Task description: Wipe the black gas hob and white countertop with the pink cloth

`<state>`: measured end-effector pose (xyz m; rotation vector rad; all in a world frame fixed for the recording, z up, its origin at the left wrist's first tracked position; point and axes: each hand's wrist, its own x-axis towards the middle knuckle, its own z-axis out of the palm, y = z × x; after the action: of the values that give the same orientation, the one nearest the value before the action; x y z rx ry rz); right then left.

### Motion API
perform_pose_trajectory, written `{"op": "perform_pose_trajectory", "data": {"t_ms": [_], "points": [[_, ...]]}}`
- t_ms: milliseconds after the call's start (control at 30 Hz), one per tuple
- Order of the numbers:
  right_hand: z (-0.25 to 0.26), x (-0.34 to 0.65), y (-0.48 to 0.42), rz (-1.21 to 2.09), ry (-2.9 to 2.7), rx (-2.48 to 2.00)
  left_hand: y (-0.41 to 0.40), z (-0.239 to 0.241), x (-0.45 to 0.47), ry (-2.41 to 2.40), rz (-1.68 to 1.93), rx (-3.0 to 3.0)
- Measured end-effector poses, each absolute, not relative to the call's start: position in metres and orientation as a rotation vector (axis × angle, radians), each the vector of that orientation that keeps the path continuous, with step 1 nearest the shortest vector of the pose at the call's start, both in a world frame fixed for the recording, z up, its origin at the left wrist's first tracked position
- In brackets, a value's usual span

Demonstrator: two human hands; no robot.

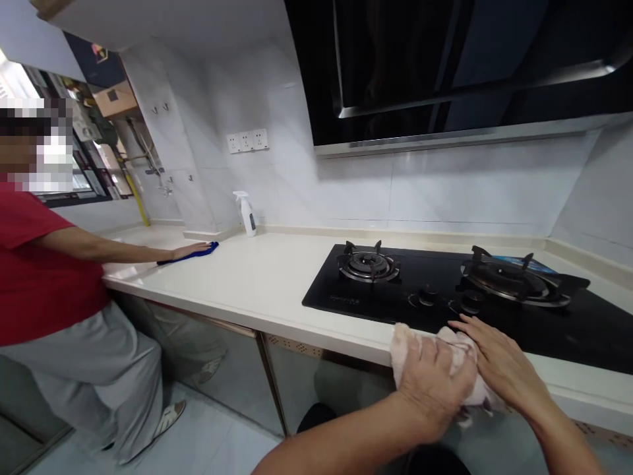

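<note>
Both my hands are on a pale pink cloth [452, 343] at the front edge of the cream countertop [257, 277], just before the black gas hob [445, 297]. My left hand [432, 382] is curled over the cloth and grips it. My right hand [499, 359] lies on the cloth's right side with its fingers stretched out flat toward the hob's knobs [428, 295]. Part of the cloth hangs over the counter's edge.
Another person in a red shirt [34, 264] stands at the left, a hand pressing a blue cloth [190, 254] on the counter. A white spray bottle [246, 212] stands by the wall. A black extractor hood [445, 66] hangs above the hob's two burners.
</note>
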<state>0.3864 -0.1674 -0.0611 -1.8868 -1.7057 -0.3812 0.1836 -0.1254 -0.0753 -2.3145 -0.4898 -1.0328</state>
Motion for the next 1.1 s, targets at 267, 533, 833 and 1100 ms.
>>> {"op": "perform_pose_trajectory", "data": {"t_ms": [267,533,833,1100], "points": [[-0.059,0.391,-0.171,-0.318,-1.73,-1.917,-0.104,-0.077,0.141,-0.35,-1.03,-2.388],[-0.061,0.388,-0.169,-0.338,-1.72,-1.942,-0.032,-0.07,-0.003,-0.481,-1.016,-2.36],[-0.061,0.376,-0.166,-0.388,-1.66,-1.952,0.038,-0.026,-0.193,-0.899,-0.581,-2.372],[-0.058,0.364,-0.164,-0.435,-1.615,-1.987,0.024,-0.016,-0.179,-1.106,-0.47,-2.233]]}}
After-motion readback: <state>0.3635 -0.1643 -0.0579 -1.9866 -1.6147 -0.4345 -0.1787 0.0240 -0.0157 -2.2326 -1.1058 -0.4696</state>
